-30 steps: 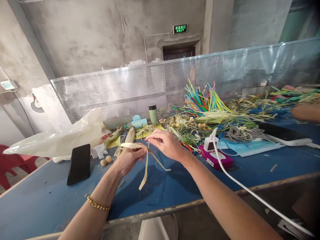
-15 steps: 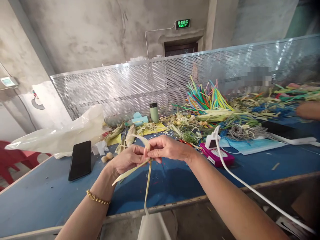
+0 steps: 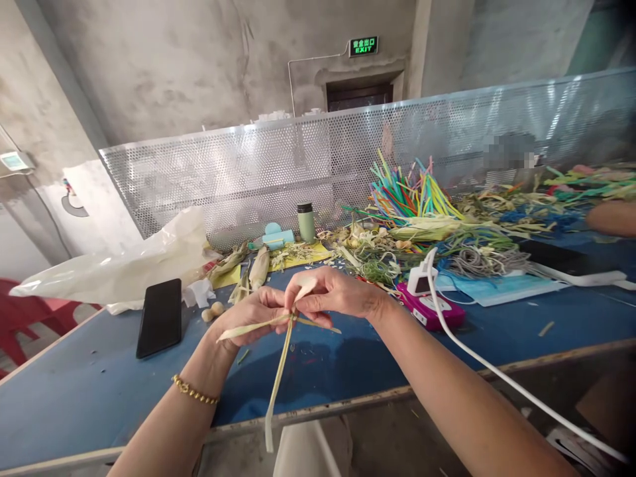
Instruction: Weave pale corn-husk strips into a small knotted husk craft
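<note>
My left hand (image 3: 258,314) and my right hand (image 3: 325,297) meet over the front half of the blue table, fingertips pinched together. Between them they hold pale corn husk strips (image 3: 279,371) that cross at a small knot-like centre. One strip points left over my left wrist, a long one hangs down past the table edge, and a short one sticks out right beneath my right fingers. Another pale end curls up against my right fingers. Exactly how the strips join is hidden by the fingertips.
A black phone (image 3: 159,318) lies to the left, near two wooden balls (image 3: 212,311). Behind are husks (image 3: 259,268), a green bottle (image 3: 306,222) and colourful pipe cleaners (image 3: 410,195). A magenta device (image 3: 437,308) and white cable (image 3: 477,362) are at right, beyond them another person's arm (image 3: 613,217).
The husk piece has turned in my fingers: the top end now folds down towards my right hand, the hanging strip has swung left, and a short strip shows on the right.
</note>
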Demonstrator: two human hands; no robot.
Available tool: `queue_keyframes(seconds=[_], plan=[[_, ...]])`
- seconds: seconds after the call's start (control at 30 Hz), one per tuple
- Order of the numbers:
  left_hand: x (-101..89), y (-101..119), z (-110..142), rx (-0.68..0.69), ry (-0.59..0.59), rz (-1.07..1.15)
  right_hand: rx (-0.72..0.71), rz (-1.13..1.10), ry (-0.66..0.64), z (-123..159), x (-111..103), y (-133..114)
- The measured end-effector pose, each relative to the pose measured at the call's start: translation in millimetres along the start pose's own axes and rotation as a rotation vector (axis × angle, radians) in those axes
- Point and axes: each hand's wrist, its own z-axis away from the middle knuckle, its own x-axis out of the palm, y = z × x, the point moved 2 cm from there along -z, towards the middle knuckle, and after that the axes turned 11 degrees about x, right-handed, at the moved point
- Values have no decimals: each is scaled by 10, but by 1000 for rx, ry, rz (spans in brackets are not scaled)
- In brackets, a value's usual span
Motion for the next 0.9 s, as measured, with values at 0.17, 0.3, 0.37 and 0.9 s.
queue_keyframes(seconds=[0.17, 0.3, 0.37, 0.9], plan=[[12, 46, 9, -12, -51, 19, 26, -23, 41, -25, 25, 23], [22, 48, -20, 34, -56, 69, -36, 35, 216, -77, 6, 46], [10, 31, -36, 54, -17, 79, -105, 93, 336, -103, -4, 52], [29, 5, -58, 59, 61, 140, -430, 731, 883, -156, 196, 85]])
